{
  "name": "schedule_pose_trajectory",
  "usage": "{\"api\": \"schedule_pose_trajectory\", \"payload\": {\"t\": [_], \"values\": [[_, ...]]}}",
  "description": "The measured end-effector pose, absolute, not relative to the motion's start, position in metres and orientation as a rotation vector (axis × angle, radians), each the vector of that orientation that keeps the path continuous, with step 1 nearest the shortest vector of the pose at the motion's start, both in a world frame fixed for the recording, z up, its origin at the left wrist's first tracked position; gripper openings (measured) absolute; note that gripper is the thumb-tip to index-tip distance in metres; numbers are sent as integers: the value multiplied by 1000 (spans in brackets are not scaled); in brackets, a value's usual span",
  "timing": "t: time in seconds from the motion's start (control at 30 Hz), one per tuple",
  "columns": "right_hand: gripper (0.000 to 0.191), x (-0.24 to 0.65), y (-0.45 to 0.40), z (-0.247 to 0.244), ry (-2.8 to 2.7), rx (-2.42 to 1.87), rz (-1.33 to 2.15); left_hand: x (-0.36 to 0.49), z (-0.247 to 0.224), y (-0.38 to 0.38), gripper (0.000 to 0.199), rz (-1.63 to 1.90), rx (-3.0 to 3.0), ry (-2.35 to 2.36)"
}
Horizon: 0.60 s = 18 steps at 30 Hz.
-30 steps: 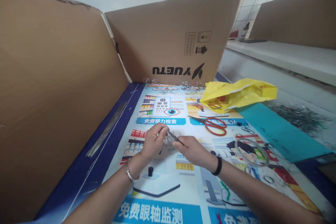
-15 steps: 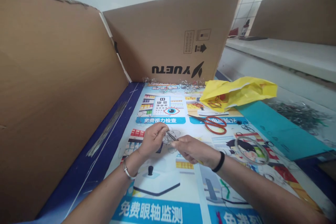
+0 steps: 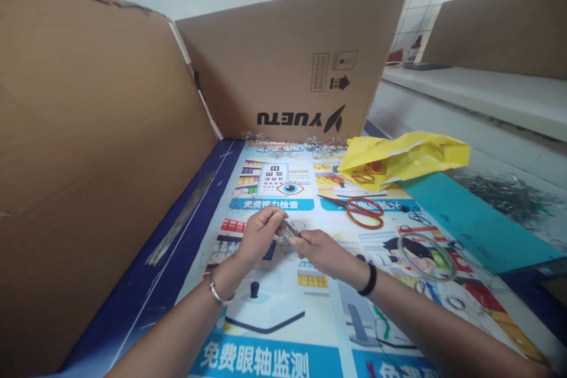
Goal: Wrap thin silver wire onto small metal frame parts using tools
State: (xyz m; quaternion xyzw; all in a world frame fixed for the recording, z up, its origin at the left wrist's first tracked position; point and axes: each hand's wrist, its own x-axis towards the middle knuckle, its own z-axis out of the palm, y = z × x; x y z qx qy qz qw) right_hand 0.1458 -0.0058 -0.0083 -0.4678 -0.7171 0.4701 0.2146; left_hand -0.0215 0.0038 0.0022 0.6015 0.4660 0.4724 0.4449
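Observation:
Over the middle of the printed sheet, my left hand (image 3: 262, 233) pinches thin wire (image 3: 283, 236) between thumb and fingertips. My right hand (image 3: 322, 253) is closed around pliers (image 3: 292, 229), whose dark slim jaws point up and left to my left fingertips. Most of the pliers' handles are hidden inside the right palm. Fine loops of wire show around and between both hands, too thin to trace. Beyond the right hand lie scissors (image 3: 365, 212) with red handles, their blades pointing left.
A yellow bag (image 3: 411, 156) lies open at the back right. A bundle of straight wires (image 3: 181, 218) rests on the left. Right of my hands is a wire coil (image 3: 427, 257), with a heap of wire (image 3: 509, 198) farther off. Cardboard panels (image 3: 283, 65) stand behind and left.
My right wrist has turned slightly, and the pliers' jaws stay beside my left fingertips. The left hand has barely moved. The view has shifted a little.

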Motion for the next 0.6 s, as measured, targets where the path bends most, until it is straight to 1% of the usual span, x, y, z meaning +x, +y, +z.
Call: {"api": "schedule_pose_trajectory", "payload": {"t": [0.1,0.17,0.4,0.6], "values": [[42,143,-8,-14,-1827,-1303,1457,-16,1,1,22,1262,1440,1199],[43,142,-10,-16,-1793,-1293,1464,-12,0,-1,23,1338,1391,1228],[44,135,-16,-16,-1893,-1350,1196,-3,-3,-9,28,1453,1267,1223],[43,132,-16,-14,-1871,-1335,1115,0,-3,-11,27,1439,1220,1173]]}}
